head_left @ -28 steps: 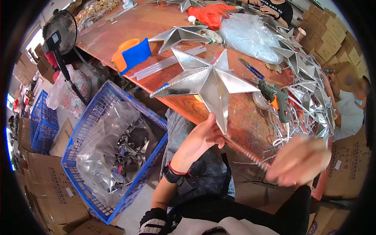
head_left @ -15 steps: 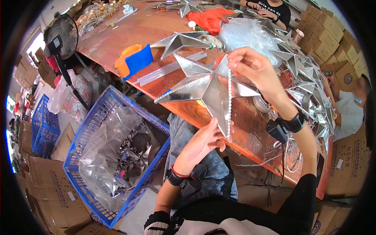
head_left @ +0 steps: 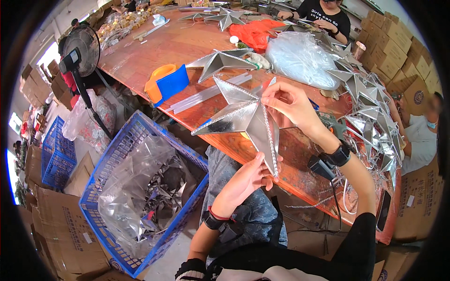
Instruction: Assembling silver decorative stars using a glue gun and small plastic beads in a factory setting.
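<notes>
A silver five-pointed star [head_left: 243, 117] with a raised, faceted face is held over the table's near edge. Sparkly bead trim [head_left: 270, 133] runs along its edges. My left hand [head_left: 243, 182] holds the star's lowest point between thumb and fingers. My right hand [head_left: 293, 107] is closed in a pinch at the trim, by the inner corner below the star's upper right point. That hand hides part of the star's right side. Clear sticks [head_left: 206, 96] lie on the table just behind the star, and another silver star [head_left: 220, 63] lies farther back.
On the red-brown table [head_left: 136, 61] are an orange and blue roll [head_left: 168, 84], a clear plastic bag [head_left: 302, 58] and several heaped stars [head_left: 370, 100]. A blue crate [head_left: 101, 175] with silver pieces stands at lower left, near a fan [head_left: 84, 51]. Across the table sits a person [head_left: 328, 18].
My right hand has come down from near the upper right point to the inner corner. The trim, earlier stretched straight, now follows the lower point's edge. My left hand keeps its hold.
</notes>
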Available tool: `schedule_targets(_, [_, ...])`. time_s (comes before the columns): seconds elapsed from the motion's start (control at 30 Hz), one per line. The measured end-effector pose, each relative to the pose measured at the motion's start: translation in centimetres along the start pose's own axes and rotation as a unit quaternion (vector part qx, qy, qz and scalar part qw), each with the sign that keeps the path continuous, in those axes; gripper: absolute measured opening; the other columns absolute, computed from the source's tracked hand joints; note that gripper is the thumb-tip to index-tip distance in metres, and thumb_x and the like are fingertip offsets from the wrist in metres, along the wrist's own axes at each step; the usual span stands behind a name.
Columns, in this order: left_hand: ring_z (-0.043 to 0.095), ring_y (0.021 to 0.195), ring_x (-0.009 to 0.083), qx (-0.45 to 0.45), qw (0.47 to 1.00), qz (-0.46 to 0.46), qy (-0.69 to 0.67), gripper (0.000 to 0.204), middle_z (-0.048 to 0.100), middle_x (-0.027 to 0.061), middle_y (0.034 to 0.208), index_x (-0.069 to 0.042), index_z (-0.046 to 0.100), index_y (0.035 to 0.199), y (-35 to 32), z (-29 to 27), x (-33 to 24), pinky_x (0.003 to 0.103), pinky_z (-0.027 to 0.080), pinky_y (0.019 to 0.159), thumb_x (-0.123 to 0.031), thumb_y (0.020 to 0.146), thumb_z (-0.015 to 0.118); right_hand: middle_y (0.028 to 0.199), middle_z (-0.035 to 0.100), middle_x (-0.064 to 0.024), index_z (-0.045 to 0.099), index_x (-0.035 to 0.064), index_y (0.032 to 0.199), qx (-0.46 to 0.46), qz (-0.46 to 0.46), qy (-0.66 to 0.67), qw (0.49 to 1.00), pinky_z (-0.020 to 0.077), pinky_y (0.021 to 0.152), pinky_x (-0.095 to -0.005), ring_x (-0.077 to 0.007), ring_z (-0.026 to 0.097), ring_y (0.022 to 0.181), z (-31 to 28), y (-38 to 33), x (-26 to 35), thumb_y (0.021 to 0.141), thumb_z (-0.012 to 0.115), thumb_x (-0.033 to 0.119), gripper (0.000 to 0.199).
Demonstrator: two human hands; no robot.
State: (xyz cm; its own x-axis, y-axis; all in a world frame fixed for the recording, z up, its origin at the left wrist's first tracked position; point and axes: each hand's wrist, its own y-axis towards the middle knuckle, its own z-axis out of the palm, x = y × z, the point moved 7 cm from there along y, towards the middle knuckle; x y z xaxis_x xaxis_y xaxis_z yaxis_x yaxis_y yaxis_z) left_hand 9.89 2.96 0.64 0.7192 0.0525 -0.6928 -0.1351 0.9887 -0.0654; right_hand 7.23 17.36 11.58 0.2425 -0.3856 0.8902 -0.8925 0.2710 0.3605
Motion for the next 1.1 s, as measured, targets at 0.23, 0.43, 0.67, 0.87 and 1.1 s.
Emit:
schedule_targets(0.23, [0.054, 0.070, 0.0102, -0.063, 0.989, 0.040, 0.125, 0.040, 0.058, 0.0046, 0.087, -0.001, 0.051, 0.108, -0.8, -1.2, -1.1, 0.021, 0.042, 0.053, -0.037, 0.096, 0.036, 0.077, 0.061, -0.0003, 0.060, 0.0019, 0.089, -0.002, 0.008, 0.017, 1.000, 0.0433, 0.058, -0.0188, -0.0043, 0.055, 0.068, 0.3, 0.0, -0.4, 0.083, 0.062, 0.011, 0.011])
schedule_targets(0.43, [0.050, 0.059, 0.0098, -0.285, 0.799, 0.273, 0.453, 0.009, 0.059, 0.0064, 0.084, -0.004, 0.060, 0.086, -4.7, -0.5, -7.0, 0.025, 0.039, 0.050, -0.011, 0.087, 0.054, 0.072, 0.060, -0.0002, 0.059, 0.0019, 0.089, 0.000, 0.032, 0.032, 0.999, 0.0402, 0.050, -0.0174, -0.0031, 0.054, 0.062, 0.1, -0.2, -0.9, 0.084, 0.062, 0.011, 0.011])
schedule_targets(0.67, [0.050, 0.096, 0.0237, -0.214, 0.515, 0.433, 0.708, 0.018, 0.061, 0.0039, 0.101, -0.007, 0.062, 0.097, -3.7, 5.8, -10.9, 0.033, 0.039, 0.083, -0.006, 0.079, 0.058, 0.073, 0.061, -0.0013, 0.059, 0.0017, 0.089, -0.004, 0.021, 0.034, 0.999, 0.0422, 0.051, -0.0179, -0.0043, 0.056, 0.064, 0.2, -0.1, -1.0, 0.083, 0.062, 0.010, 0.011])
schedule_targets(0.87, [0.046, 0.105, 0.0239, -0.200, 0.441, 0.419, 0.768, 0.026, 0.059, 0.0005, 0.109, -0.008, 0.059, 0.102, -1.6, 5.5, -10.9, 0.038, 0.037, 0.084, -0.020, 0.079, 0.061, 0.077, 0.060, -0.0011, 0.058, 0.0016, 0.092, 0.002, 0.039, 0.046, 0.998, 0.0430, 0.053, -0.0183, -0.0051, 0.056, 0.066, 0.5, 0.0, -1.0, 0.084, 0.061, 0.010, 0.012])
schedule_targets(1.1, [0.045, 0.106, 0.0230, -0.196, 0.453, 0.415, 0.764, 0.024, 0.060, 0.0000, 0.109, -0.009, 0.059, 0.100, -1.4, 5.3, -10.7, 0.038, 0.035, 0.086, -0.020, 0.080, 0.061, 0.083, 0.058, -0.0020, 0.056, 0.0012, 0.092, -0.023, -0.004, 0.026, 0.999, 0.0449, 0.067, -0.0198, -0.0068, 0.055, 0.076, -0.4, 0.1, -0.9, 0.087, 0.056, 0.009, 0.009])
